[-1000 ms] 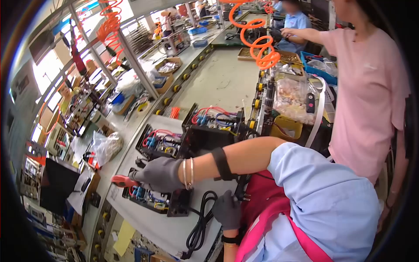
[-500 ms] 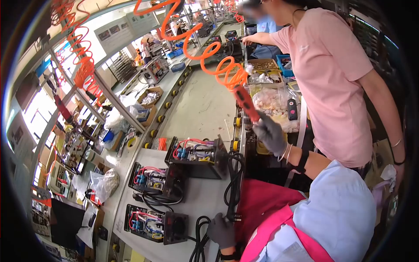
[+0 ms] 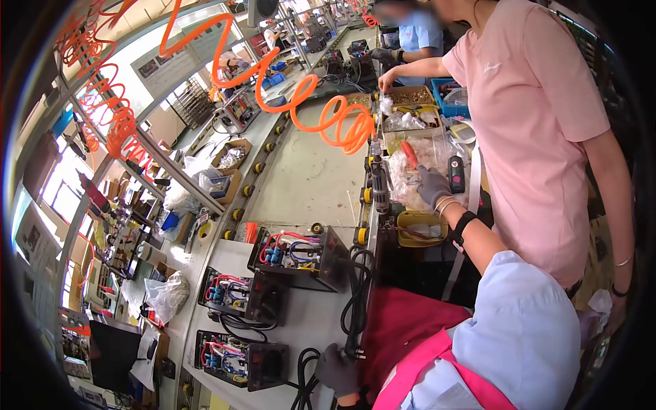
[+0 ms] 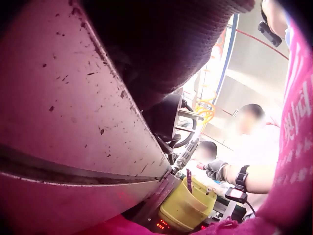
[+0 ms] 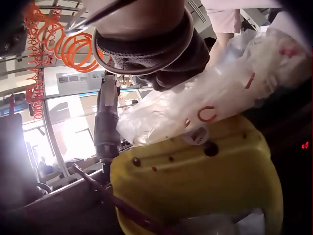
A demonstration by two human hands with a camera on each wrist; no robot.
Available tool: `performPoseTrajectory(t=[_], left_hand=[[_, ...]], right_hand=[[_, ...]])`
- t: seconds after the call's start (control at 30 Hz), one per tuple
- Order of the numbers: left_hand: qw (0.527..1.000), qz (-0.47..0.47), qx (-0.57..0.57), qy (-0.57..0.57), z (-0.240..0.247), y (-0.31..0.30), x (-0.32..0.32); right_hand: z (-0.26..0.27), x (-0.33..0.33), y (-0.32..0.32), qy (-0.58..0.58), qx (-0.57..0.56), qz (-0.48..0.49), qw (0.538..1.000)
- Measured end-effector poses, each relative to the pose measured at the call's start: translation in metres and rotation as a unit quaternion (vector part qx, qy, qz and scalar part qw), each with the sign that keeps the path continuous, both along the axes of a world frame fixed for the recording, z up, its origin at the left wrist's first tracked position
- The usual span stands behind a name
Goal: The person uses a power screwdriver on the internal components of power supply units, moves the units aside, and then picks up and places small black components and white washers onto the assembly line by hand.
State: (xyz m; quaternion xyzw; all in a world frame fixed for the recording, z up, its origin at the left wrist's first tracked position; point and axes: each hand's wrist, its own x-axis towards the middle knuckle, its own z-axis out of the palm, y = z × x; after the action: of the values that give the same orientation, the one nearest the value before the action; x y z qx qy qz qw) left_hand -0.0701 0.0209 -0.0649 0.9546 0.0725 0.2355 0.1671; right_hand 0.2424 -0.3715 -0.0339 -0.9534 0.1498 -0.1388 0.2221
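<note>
My gloved right hand [image 3: 432,186] is at the right, over clear plastic bags [image 3: 404,179]. It grips a red tool [image 3: 409,154] pointing away from me; the wrist hides most of the fingers in the right wrist view. Just left of it hangs a grey power screwdriver [image 3: 380,183] on an orange coiled hose [image 3: 301,102]. At the table's near edge my gloved left hand [image 3: 336,370] rests beside a looped black power cord [image 3: 307,372], fingers loosely bent and holding nothing visible. Three black open-sided boxes with coloured wires stand left of it, the nearest box [image 3: 266,365] at the bottom.
A yellow bin [image 3: 417,229] sits below the bags. Beyond are parts trays [image 3: 410,96] and a blue crate [image 3: 447,102]. A person in pink [image 3: 523,137] stands close on the right, arm stretched over the trays. Yellow rollers [image 3: 362,236] line the conveyor.
My right hand has swung from the nearest box to the bags at the right, carrying the red tool. The left hand stays by the cord as the view shifts.
</note>
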Motion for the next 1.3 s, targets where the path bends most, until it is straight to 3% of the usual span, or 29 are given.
performPoseTrajectory(t=[0.13, 0.23, 0.33, 0.37, 0.47, 0.53, 0.67, 0.77, 0.87, 0.93, 1.07, 1.2, 1.3], left_hand=[[1.000, -0.002, 0.003, -0.021, 0.003, -0.002, 0.003], [1.000, -0.008, -0.026, 0.013, 0.001, 0.004, -0.001], [0.994, -0.031, -0.094, 0.036, 0.014, 0.010, -0.004], [0.990, -0.042, -0.127, 0.035, 0.022, 0.012, -0.005], [0.977, -0.083, -0.192, 0.035, 0.076, 0.011, 0.001], [0.984, -0.139, -0.107, -0.018, 0.142, -0.006, 0.008], [0.970, -0.231, -0.075, -0.017, 0.239, -0.025, 0.011], [0.947, -0.301, -0.073, -0.086, 0.279, -0.034, 0.011], [0.959, -0.239, -0.031, -0.152, 0.305, -0.053, -0.001], [0.910, -0.265, -0.010, -0.320, 0.280, -0.055, 0.011], [0.909, -0.274, 0.031, -0.313, 0.280, -0.054, 0.008], [0.881, -0.232, 0.101, -0.400, 0.265, -0.051, 0.019], [0.902, -0.194, 0.135, -0.362, 0.267, -0.052, 0.012]], right_hand=[[-0.002, -0.012, 0.006, 0.031, -0.084, 0.018, 0.996], [0.016, -0.028, 0.019, -0.117, -0.027, 0.047, 0.992], [0.027, -0.039, 0.036, -0.308, 0.061, 0.138, 0.939], [0.034, -0.044, 0.043, -0.323, 0.100, 0.162, 0.927], [0.066, -0.068, 0.077, -0.367, 0.206, 0.235, 0.876], [0.081, -0.083, 0.097, -0.391, 0.200, 0.290, 0.850], [0.087, -0.106, 0.133, -0.356, 0.243, 0.361, 0.827], [0.083, -0.112, 0.150, -0.344, 0.239, 0.391, 0.819], [0.075, -0.113, 0.157, -0.300, 0.285, 0.401, 0.817], [0.072, -0.114, 0.160, -0.275, 0.315, 0.402, 0.814], [0.061, -0.113, 0.163, -0.236, 0.361, 0.391, 0.813], [0.057, -0.107, 0.166, -0.230, 0.369, 0.393, 0.810], [0.050, -0.105, 0.169, -0.214, 0.369, 0.396, 0.813]])
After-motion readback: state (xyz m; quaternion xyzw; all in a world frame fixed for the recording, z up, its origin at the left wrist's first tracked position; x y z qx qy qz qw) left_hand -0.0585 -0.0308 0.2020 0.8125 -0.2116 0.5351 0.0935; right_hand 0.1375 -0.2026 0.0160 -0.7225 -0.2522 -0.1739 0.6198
